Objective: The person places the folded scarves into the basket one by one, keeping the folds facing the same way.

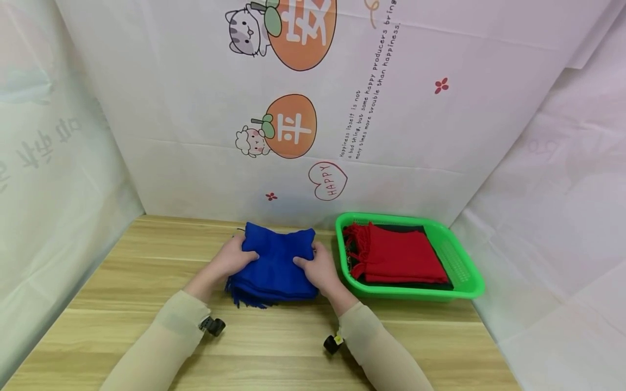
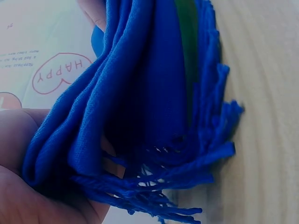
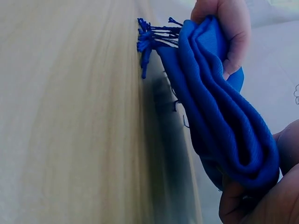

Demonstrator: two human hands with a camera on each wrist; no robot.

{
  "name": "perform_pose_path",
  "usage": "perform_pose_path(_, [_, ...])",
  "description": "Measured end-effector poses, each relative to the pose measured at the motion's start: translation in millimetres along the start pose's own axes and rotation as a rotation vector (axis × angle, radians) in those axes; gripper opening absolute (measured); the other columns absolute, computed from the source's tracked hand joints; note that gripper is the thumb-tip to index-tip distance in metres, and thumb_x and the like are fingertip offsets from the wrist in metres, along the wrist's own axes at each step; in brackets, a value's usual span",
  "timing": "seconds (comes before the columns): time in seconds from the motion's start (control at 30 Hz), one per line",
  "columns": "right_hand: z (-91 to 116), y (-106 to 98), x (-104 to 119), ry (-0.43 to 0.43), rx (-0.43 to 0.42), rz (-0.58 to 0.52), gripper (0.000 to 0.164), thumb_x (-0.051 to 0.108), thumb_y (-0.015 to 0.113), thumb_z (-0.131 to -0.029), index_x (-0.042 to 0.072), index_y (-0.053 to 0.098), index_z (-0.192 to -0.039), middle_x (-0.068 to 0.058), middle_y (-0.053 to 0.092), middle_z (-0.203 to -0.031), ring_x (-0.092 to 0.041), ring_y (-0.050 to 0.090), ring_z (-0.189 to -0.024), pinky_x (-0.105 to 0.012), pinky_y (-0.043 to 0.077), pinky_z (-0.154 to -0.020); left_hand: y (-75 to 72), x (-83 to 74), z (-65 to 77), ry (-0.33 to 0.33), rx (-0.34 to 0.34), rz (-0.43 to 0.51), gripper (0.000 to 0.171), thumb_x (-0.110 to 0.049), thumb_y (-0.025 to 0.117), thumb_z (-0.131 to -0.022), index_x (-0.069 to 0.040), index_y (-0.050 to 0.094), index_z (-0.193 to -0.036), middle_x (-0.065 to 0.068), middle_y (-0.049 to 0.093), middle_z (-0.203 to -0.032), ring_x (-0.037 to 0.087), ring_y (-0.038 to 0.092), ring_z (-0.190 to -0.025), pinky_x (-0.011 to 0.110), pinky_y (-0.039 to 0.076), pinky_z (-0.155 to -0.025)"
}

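Both hands hold a folded blue scarf point(image 1: 276, 263) between them, its tasselled ends hanging at the left. My left hand point(image 1: 235, 256) grips the left edge, thumb on top and fingers underneath. On the opposite edge, my right hand point(image 1: 318, 267) pinches the folds the same way. The right wrist view shows the scarf point(image 3: 219, 102) lifted off the table, its layers stacked in a loop at the right hand point(image 3: 271, 200). In the left wrist view, blue fringe point(image 2: 205, 163) dangles beside the left hand point(image 2: 42, 196).
To the right stands a green plastic basket point(image 1: 467, 274). A folded red scarf point(image 1: 403, 255) with fringe lies in it, over a dark folded cloth point(image 1: 435, 247). The wooden table point(image 1: 274, 347) meets a white printed cloth wall point(image 1: 205, 179) at the back.
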State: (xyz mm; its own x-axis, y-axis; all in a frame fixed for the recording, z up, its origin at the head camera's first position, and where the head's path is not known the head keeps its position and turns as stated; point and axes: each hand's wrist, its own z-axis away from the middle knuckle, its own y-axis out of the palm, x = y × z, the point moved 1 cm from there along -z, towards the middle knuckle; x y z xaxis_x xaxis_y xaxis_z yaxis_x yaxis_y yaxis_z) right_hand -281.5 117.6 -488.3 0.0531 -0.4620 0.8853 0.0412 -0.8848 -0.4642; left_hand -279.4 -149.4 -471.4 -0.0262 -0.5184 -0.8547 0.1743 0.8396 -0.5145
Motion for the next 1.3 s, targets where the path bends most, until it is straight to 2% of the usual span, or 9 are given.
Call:
perform_pose_path(0.3, [5.8,-10.0,16.2,-0.035,-0.015,0.027,0.063,0.02,0.08,-0.104,-0.007,0.052,-0.154,-0.029,0.063,-0.148,-0.047,0.062,-0.136,-0.064,0.053,-0.11,-3.0,-12.1,6.1,0.014,-0.015,0.004,0.077,-0.019,0.065,-0.108,0.017,0.029,-0.166,0.039,0.036,-0.168,0.056,0.038,-0.155,0.068,0.037,-0.125])
perform_pose_path(0.4, [6.5,-13.8,20.4,-0.041,-0.028,0.045,0.064,0.02,0.08,-0.104,-0.007,0.052,-0.155,-0.029,0.062,-0.15,-0.046,0.061,-0.138,-0.063,0.053,-0.112,-3.5,-16.7,8.1,0.014,-0.031,0.01,0.076,-0.02,0.065,-0.108,0.016,0.031,-0.165,0.039,0.038,-0.167,0.056,0.04,-0.154,0.069,0.037,-0.124])
perform_pose_path(0.6, [7.3,-22.1,25.7,-0.072,-0.042,0.051,0.065,0.021,0.081,-0.104,-0.007,0.052,-0.155,-0.029,0.063,-0.15,-0.045,0.062,-0.139,-0.063,0.053,-0.113,-4.5,-25.4,12.1,0.008,-0.057,0.025,0.081,-0.024,0.065,-0.109,0.015,0.025,-0.168,0.038,0.03,-0.173,0.056,0.033,-0.159,0.068,0.033,-0.127])
perform_pose_path(0.8, [9.4,-33.6,29.4,-0.073,-0.036,0.027,0.07,0.02,0.081,-0.104,-0.007,0.048,-0.159,-0.029,0.058,-0.157,-0.045,0.058,-0.145,-0.063,0.051,-0.115,-3.5,-39.8,13.6,0.053,-0.062,0.02,0.082,-0.024,0.065,-0.108,0.013,0.025,-0.169,0.036,0.031,-0.174,0.054,0.033,-0.16,0.067,0.033,-0.128])
perform_pose_path(0.97, [11.4,-45.6,33.5,-0.074,-0.034,0.039,0.072,0.022,0.081,-0.105,-0.006,0.046,-0.161,-0.028,0.054,-0.162,-0.044,0.054,-0.149,-0.063,0.049,-0.117,-0.9,-50.6,12.8,0.055,-0.055,0.019,0.086,-0.025,0.065,-0.109,0.012,0.02,-0.172,0.034,0.024,-0.177,0.053,0.026,-0.163,0.066,0.028,-0.13])
perform_pose_path(1.3, [11.8,-65.4,36.9,-0.068,-0.06,0.081,0.074,0.024,0.081,-0.104,-0.005,0.046,-0.162,-0.027,0.05,-0.166,-0.044,0.049,-0.153,-0.062,0.045,-0.121,3.5,-66.0,13.4,0.075,-0.049,0.051,0.085,-0.025,0.066,-0.108,0.01,0.021,-0.172,0.032,0.027,-0.177,0.051,0.028,-0.163,0.065,0.029,-0.13])
